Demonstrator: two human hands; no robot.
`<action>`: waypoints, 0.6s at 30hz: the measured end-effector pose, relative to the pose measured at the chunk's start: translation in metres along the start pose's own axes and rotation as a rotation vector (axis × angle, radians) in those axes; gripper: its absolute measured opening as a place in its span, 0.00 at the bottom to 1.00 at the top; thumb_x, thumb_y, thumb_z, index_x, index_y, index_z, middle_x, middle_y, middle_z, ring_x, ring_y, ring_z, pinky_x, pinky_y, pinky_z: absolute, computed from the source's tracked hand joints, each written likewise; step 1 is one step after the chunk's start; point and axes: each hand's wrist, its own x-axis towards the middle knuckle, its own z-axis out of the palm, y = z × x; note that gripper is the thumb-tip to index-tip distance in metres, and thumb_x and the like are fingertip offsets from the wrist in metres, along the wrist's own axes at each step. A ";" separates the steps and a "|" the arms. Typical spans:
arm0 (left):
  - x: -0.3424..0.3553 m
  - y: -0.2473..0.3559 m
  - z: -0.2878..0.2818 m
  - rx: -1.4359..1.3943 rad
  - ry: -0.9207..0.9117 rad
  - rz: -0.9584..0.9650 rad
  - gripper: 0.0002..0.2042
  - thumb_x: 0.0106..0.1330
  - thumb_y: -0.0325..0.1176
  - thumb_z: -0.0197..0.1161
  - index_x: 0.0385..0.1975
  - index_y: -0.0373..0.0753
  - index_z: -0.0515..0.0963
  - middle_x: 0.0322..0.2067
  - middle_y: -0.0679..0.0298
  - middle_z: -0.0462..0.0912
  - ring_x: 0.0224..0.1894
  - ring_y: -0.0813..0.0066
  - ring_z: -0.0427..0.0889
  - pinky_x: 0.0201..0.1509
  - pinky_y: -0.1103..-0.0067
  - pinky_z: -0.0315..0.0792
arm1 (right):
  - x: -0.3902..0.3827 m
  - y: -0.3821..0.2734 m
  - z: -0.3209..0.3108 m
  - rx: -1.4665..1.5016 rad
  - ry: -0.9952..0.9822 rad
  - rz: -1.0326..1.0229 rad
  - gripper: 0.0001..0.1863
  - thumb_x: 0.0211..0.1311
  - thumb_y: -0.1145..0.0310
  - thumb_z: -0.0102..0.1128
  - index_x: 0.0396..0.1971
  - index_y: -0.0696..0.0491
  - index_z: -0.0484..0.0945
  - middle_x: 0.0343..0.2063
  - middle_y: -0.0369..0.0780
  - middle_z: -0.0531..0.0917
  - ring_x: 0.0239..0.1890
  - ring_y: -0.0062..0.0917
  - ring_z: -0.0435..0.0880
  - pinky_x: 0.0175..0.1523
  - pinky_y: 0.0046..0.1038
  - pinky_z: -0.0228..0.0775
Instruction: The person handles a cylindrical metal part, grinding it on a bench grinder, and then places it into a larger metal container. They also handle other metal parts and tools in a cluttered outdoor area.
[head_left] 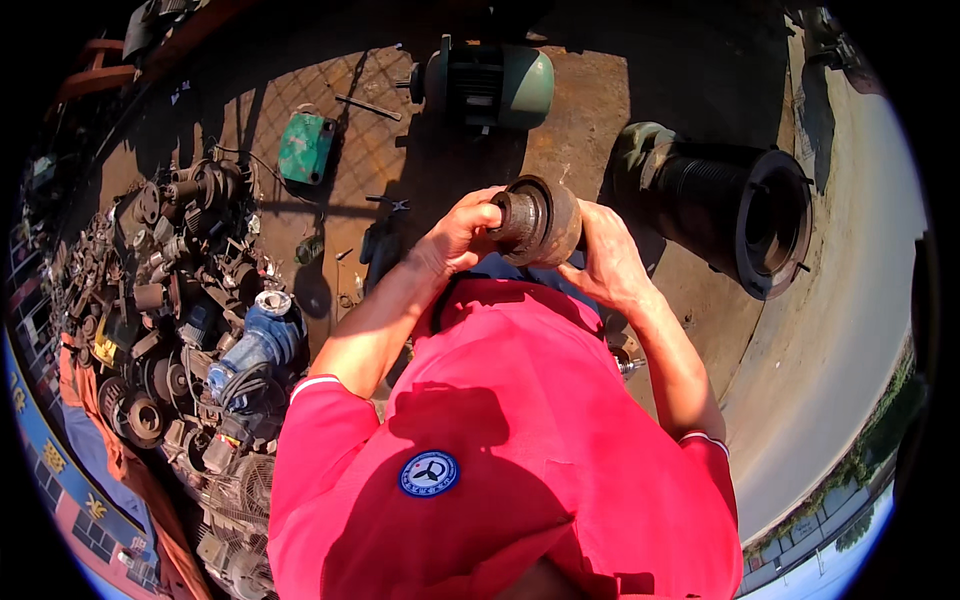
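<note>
In the middle of the head view I hold a rusty, dark cylindrical metal part (548, 222) with a stepped rim and a narrower round end toward the left, raised in front of my chest. My left hand (463, 230) is closed on the narrower end, with its fingers bent at that side. My right hand (606, 258) grips the wider body from the right, its fingertips partly hidden by the part. Below it is my red shirt; a dark object (378, 245), too shaded to make out, lies on the ground just beyond my left forearm.
Ahead stand a green electric motor (530, 85) and a green box-like casing (305, 148) near a metal bar (367, 106). A large black flanged cylinder (728, 215) lies at right, beside a pale paved strip (840, 270). A heap of rusty parts (150, 297) with a blue pump (258, 345) fills the left.
</note>
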 end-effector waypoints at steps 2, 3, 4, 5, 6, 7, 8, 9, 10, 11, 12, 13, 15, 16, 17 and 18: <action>-0.008 -0.005 -0.013 0.006 0.076 0.014 0.23 0.64 0.35 0.62 0.58 0.33 0.76 0.48 0.61 0.84 0.50 0.70 0.83 0.60 0.68 0.78 | 0.019 0.010 0.020 0.228 -0.213 0.195 0.41 0.49 0.68 0.75 0.65 0.56 0.68 0.49 0.55 0.84 0.52 0.51 0.84 0.57 0.43 0.78; -0.013 -0.007 -0.021 0.010 0.113 0.015 0.22 0.66 0.38 0.63 0.58 0.34 0.77 0.49 0.61 0.84 0.51 0.69 0.83 0.60 0.67 0.77 | 0.024 0.018 0.034 0.316 -0.240 0.203 0.41 0.50 0.67 0.75 0.66 0.56 0.67 0.48 0.54 0.85 0.52 0.51 0.85 0.56 0.43 0.79; -0.013 -0.011 -0.024 0.015 0.228 0.004 0.23 0.72 0.48 0.62 0.56 0.36 0.78 0.50 0.61 0.85 0.51 0.68 0.84 0.59 0.66 0.79 | 0.030 0.019 0.043 0.398 -0.271 0.219 0.42 0.50 0.66 0.76 0.66 0.56 0.67 0.48 0.54 0.85 0.52 0.51 0.85 0.56 0.42 0.79; -0.019 -0.012 -0.035 -0.002 0.258 -0.002 0.24 0.74 0.51 0.59 0.58 0.36 0.77 0.52 0.60 0.84 0.53 0.66 0.84 0.58 0.64 0.79 | 0.037 0.016 0.055 0.441 -0.245 0.197 0.42 0.50 0.66 0.76 0.66 0.56 0.67 0.48 0.54 0.86 0.52 0.51 0.85 0.56 0.42 0.79; -0.025 -0.009 -0.046 -0.018 0.285 -0.011 0.26 0.76 0.53 0.56 0.59 0.36 0.77 0.54 0.59 0.84 0.54 0.64 0.84 0.58 0.63 0.80 | 0.045 0.009 0.070 0.486 -0.215 0.178 0.42 0.50 0.65 0.76 0.66 0.56 0.68 0.48 0.54 0.86 0.52 0.50 0.86 0.56 0.41 0.79; -0.029 -0.007 -0.047 -0.053 0.326 0.023 0.28 0.77 0.55 0.54 0.61 0.36 0.76 0.56 0.58 0.83 0.56 0.63 0.84 0.58 0.62 0.80 | 0.052 0.005 0.077 0.510 -0.190 0.166 0.42 0.50 0.65 0.76 0.66 0.56 0.68 0.49 0.53 0.86 0.52 0.49 0.86 0.57 0.40 0.79; -0.034 -0.002 -0.048 -0.086 0.365 0.054 0.30 0.78 0.57 0.51 0.63 0.36 0.75 0.58 0.56 0.82 0.57 0.62 0.83 0.58 0.60 0.80 | 0.062 0.002 0.086 0.508 -0.225 0.182 0.43 0.49 0.64 0.77 0.67 0.56 0.68 0.49 0.53 0.86 0.53 0.48 0.86 0.57 0.40 0.79; -0.043 0.008 -0.053 0.058 0.406 0.114 0.32 0.79 0.59 0.49 0.66 0.35 0.73 0.61 0.54 0.80 0.61 0.61 0.81 0.63 0.61 0.78 | 0.074 0.000 0.095 0.506 -0.256 0.200 0.43 0.49 0.64 0.77 0.67 0.56 0.68 0.50 0.53 0.86 0.53 0.47 0.86 0.58 0.40 0.79; -0.041 0.001 -0.075 0.105 0.436 0.279 0.33 0.80 0.61 0.47 0.67 0.35 0.72 0.61 0.55 0.80 0.62 0.63 0.79 0.67 0.63 0.74 | 0.087 -0.004 0.103 0.507 -0.290 0.216 0.43 0.49 0.64 0.78 0.67 0.55 0.68 0.51 0.53 0.86 0.54 0.47 0.86 0.58 0.40 0.79; -0.041 0.014 -0.076 0.020 0.442 0.310 0.33 0.80 0.61 0.47 0.67 0.36 0.71 0.61 0.56 0.80 0.63 0.64 0.79 0.69 0.63 0.72 | 0.100 -0.007 0.109 0.407 -0.320 0.251 0.44 0.48 0.62 0.79 0.66 0.57 0.69 0.51 0.52 0.85 0.54 0.45 0.86 0.59 0.39 0.78; -0.042 0.028 -0.078 -0.062 0.445 0.337 0.33 0.80 0.61 0.46 0.68 0.36 0.71 0.61 0.57 0.79 0.63 0.64 0.78 0.70 0.64 0.71 | 0.111 -0.003 0.119 0.554 -0.303 0.162 0.43 0.48 0.59 0.80 0.64 0.59 0.71 0.52 0.51 0.85 0.55 0.41 0.86 0.61 0.37 0.76; -0.043 0.038 -0.090 -0.085 0.421 0.370 0.35 0.79 0.63 0.45 0.68 0.37 0.71 0.62 0.57 0.78 0.64 0.64 0.77 0.69 0.63 0.72 | 0.130 -0.018 0.117 0.557 -0.375 0.206 0.43 0.49 0.58 0.79 0.63 0.60 0.72 0.52 0.51 0.85 0.55 0.40 0.85 0.61 0.36 0.75; -0.048 0.070 -0.117 -0.148 0.354 0.315 0.37 0.80 0.65 0.39 0.71 0.36 0.66 0.65 0.55 0.75 0.67 0.61 0.75 0.71 0.62 0.70 | 0.167 -0.041 0.121 0.615 -0.412 0.305 0.42 0.52 0.53 0.77 0.61 0.64 0.73 0.51 0.52 0.84 0.56 0.37 0.83 0.63 0.34 0.72; -0.052 0.088 -0.128 -0.178 0.337 0.278 0.37 0.81 0.63 0.36 0.72 0.34 0.62 0.69 0.53 0.71 0.70 0.58 0.72 0.74 0.61 0.67 | 0.186 -0.044 0.128 0.526 -0.444 0.301 0.44 0.54 0.49 0.74 0.63 0.66 0.72 0.51 0.53 0.84 0.55 0.37 0.82 0.62 0.35 0.72; -0.054 0.104 -0.144 -0.147 0.305 0.262 0.37 0.81 0.63 0.36 0.72 0.34 0.62 0.69 0.53 0.71 0.71 0.59 0.71 0.75 0.61 0.65 | 0.204 -0.052 0.133 0.496 -0.479 0.356 0.45 0.55 0.47 0.73 0.63 0.66 0.72 0.51 0.53 0.84 0.55 0.37 0.82 0.62 0.35 0.72; -0.055 0.120 -0.160 -0.115 0.274 0.246 0.38 0.81 0.63 0.35 0.72 0.34 0.62 0.69 0.53 0.70 0.71 0.59 0.71 0.76 0.61 0.64 | 0.220 -0.061 0.138 0.469 -0.514 0.411 0.46 0.56 0.46 0.72 0.64 0.66 0.71 0.51 0.53 0.84 0.55 0.36 0.82 0.61 0.35 0.72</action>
